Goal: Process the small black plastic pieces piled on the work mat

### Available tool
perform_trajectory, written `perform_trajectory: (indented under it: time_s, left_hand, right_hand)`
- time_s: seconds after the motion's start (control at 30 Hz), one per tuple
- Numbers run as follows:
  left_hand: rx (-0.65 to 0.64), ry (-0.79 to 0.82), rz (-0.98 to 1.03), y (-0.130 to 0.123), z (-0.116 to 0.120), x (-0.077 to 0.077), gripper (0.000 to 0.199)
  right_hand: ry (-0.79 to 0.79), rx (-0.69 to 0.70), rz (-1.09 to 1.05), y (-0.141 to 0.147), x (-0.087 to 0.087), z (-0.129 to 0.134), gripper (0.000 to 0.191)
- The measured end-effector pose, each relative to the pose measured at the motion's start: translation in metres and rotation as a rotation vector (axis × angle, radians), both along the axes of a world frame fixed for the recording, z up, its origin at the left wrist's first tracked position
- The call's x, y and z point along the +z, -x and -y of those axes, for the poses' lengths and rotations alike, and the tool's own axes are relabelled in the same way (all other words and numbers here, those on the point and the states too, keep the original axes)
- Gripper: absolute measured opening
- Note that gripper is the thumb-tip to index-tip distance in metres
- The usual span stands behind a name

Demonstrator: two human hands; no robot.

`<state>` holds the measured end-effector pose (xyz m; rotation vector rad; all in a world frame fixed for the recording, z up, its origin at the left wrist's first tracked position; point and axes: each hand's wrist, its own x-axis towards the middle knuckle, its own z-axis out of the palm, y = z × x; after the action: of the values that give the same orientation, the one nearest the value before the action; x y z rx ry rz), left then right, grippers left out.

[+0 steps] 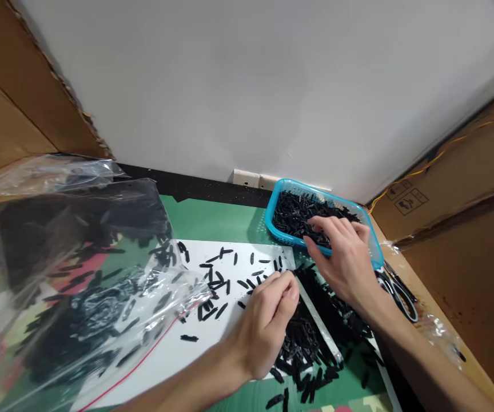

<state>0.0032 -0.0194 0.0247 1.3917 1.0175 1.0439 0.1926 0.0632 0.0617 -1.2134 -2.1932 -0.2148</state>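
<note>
My left hand (268, 323) is closed in a fist over the white sheet (212, 343), beside a heap of small black strip-like pieces (301, 340). Whatever it may hold is hidden by the curled fingers. Over the near rim of a blue plastic basket (278, 229) reaches my right hand (346, 257), its thumb and fingers apart and nothing visible between them. More of the same black pieces (292, 212) fill the basket, just under the right fingertips. Several loose pieces (216, 280) lie scattered on the sheet to the left of my fist.
A large clear zip bag (101, 309) with black pieces covers the left side. Scissors (401, 300) lie right of the basket. A pale flat strip (318, 320) crosses the black heap. Cardboard (465, 269) stands at right, a wall socket (247, 178) behind.
</note>
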Motion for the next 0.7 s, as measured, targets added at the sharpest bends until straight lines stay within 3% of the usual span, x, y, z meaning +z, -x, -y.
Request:
perform_trajectory:
  time_s: [0.1, 0.17, 0.27, 0.33, 0.47, 0.7]
  left_hand:
    - [0.053, -0.011, 0.018, 0.001, 0.003, -0.001, 0.037]
    - [0.096, -0.005, 0.049, 0.001, 0.004, -0.002, 0.032]
    - [0.162, 0.024, 0.114, 0.000, 0.004, -0.004, 0.025]
    - [0.180, 0.066, 0.165, -0.001, 0.003, -0.005, 0.025]
    - [0.131, 0.142, 0.274, -0.001, -0.002, -0.005, 0.027]
    - [0.059, 0.129, 0.261, 0.002, -0.001, -0.006, 0.030]
  right_hand:
    - [0.033, 0.076, -0.020, 0.007, -0.010, 0.009, 0.004]
    - [0.028, 0.240, -0.088, 0.010, -0.020, 0.020, 0.016]
    - [-0.057, 0.546, -0.009, 0.014, -0.035, 0.036, 0.016]
    - [-0.099, 0.628, 0.029, 0.019, -0.045, 0.044, 0.018]
    - [-0.080, 0.572, 0.071, 0.028, -0.055, 0.053, 0.029]
    - [-0.143, 0.512, 0.041, 0.033, -0.052, 0.055, 0.049]
